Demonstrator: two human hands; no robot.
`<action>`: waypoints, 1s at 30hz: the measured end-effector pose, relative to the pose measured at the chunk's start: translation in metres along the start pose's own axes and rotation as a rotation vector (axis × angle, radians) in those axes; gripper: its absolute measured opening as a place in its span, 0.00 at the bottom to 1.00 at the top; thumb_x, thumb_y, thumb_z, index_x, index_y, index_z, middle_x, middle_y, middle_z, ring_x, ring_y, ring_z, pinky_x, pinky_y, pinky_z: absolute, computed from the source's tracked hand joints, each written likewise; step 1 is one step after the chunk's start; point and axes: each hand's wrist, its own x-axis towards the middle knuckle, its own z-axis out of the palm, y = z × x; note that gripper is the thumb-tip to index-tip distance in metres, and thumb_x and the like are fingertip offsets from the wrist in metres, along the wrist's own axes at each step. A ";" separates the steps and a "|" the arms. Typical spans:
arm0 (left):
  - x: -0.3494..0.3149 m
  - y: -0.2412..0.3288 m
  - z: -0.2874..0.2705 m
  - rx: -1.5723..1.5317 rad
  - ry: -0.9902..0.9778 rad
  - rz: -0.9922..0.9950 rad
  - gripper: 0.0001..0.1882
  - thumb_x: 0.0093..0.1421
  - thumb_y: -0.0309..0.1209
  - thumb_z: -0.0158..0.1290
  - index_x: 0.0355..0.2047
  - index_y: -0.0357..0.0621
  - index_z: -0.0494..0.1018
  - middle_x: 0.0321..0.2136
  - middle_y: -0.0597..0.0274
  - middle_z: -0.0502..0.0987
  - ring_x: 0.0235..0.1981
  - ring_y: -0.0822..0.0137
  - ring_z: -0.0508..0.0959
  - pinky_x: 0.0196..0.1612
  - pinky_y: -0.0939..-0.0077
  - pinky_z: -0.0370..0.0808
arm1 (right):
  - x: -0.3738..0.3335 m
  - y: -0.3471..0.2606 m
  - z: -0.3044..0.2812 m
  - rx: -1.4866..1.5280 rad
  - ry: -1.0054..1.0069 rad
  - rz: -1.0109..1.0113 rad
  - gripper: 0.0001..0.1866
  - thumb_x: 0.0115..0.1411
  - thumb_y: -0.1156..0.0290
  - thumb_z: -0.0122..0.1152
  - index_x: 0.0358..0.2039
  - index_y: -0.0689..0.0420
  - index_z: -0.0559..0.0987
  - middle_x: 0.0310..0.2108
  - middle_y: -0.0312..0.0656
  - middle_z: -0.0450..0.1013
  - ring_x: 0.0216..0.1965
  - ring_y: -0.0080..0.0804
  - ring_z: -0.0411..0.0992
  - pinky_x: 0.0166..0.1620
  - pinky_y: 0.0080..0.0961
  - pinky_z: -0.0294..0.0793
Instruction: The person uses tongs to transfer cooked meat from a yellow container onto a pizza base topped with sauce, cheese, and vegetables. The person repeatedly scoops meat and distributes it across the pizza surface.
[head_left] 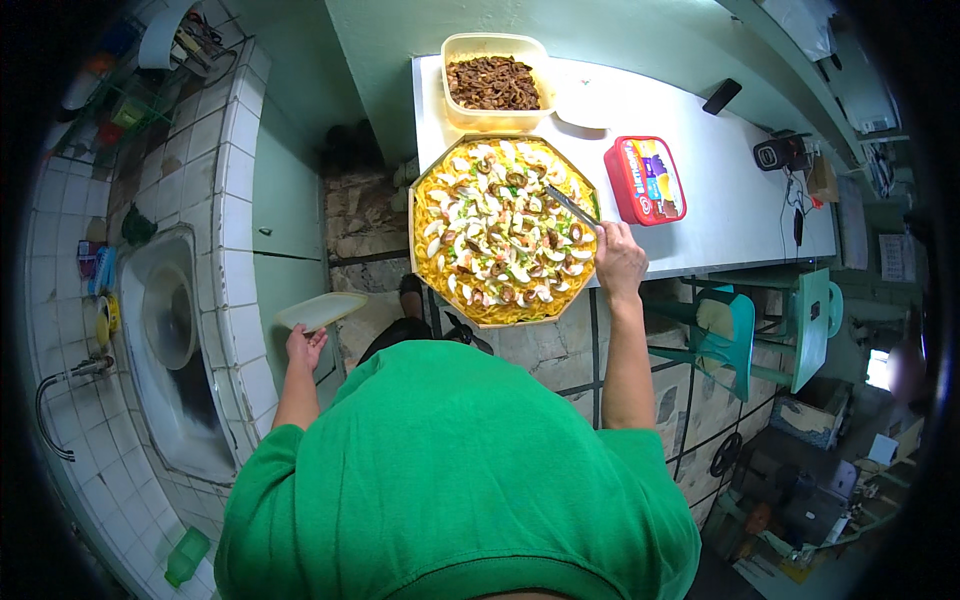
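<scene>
Topped noodles [500,240] in an octagonal tray [411,225] overhanging the surface [745,195]; light, shallow touches would probably disturb the toppings least.
Left of the tray, the nearer left grip [307,345] pinches a pale lid [325,310]; at its right edge, the right grip [621,262] closes around a metal utensil [575,207]; behind it, a tub [549,112].

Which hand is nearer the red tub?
Right: the right hand, with a metal utensil, is close by the red tub, on its near side; the left hand, with a pale lid, is well to its left.
</scene>
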 end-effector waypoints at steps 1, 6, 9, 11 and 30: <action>-0.001 0.000 0.000 0.008 0.027 -0.008 0.21 0.61 0.36 0.46 0.49 0.35 0.60 0.37 0.47 0.70 0.35 0.53 0.77 0.44 0.56 0.76 | 0.001 -0.001 0.001 -0.003 -0.028 0.033 0.12 0.64 0.62 0.50 0.35 0.53 0.79 0.32 0.42 0.73 0.30 0.48 0.75 0.34 0.41 0.75; -0.002 -0.002 -0.003 -0.028 0.019 -0.014 0.20 0.61 0.35 0.46 0.48 0.37 0.60 0.36 0.48 0.71 0.34 0.53 0.77 0.42 0.56 0.76 | 0.015 -0.002 0.005 0.085 0.096 0.051 0.09 0.61 0.62 0.54 0.30 0.53 0.79 0.30 0.42 0.74 0.28 0.48 0.75 0.31 0.41 0.74; -0.001 -0.002 -0.002 -0.028 0.009 -0.020 0.17 0.60 0.34 0.47 0.45 0.38 0.62 0.34 0.50 0.70 0.32 0.54 0.78 0.40 0.58 0.77 | 0.027 -0.005 0.012 0.059 0.058 0.081 0.11 0.61 0.62 0.53 0.31 0.54 0.79 0.31 0.43 0.74 0.29 0.49 0.75 0.33 0.42 0.74; 0.000 0.000 0.000 -0.031 0.014 -0.022 0.16 0.59 0.34 0.47 0.44 0.39 0.62 0.33 0.51 0.69 0.31 0.55 0.78 0.39 0.58 0.77 | 0.032 -0.008 0.015 0.033 0.020 0.108 0.12 0.62 0.61 0.52 0.31 0.54 0.79 0.32 0.43 0.75 0.30 0.49 0.75 0.35 0.43 0.74; 0.013 0.012 0.009 -0.006 -0.034 -0.008 0.20 0.60 0.36 0.47 0.49 0.37 0.60 0.37 0.48 0.71 0.35 0.54 0.78 0.42 0.57 0.77 | 0.061 -0.019 -0.009 0.208 0.072 0.177 0.13 0.62 0.62 0.52 0.35 0.56 0.80 0.34 0.47 0.76 0.35 0.50 0.75 0.40 0.41 0.73</action>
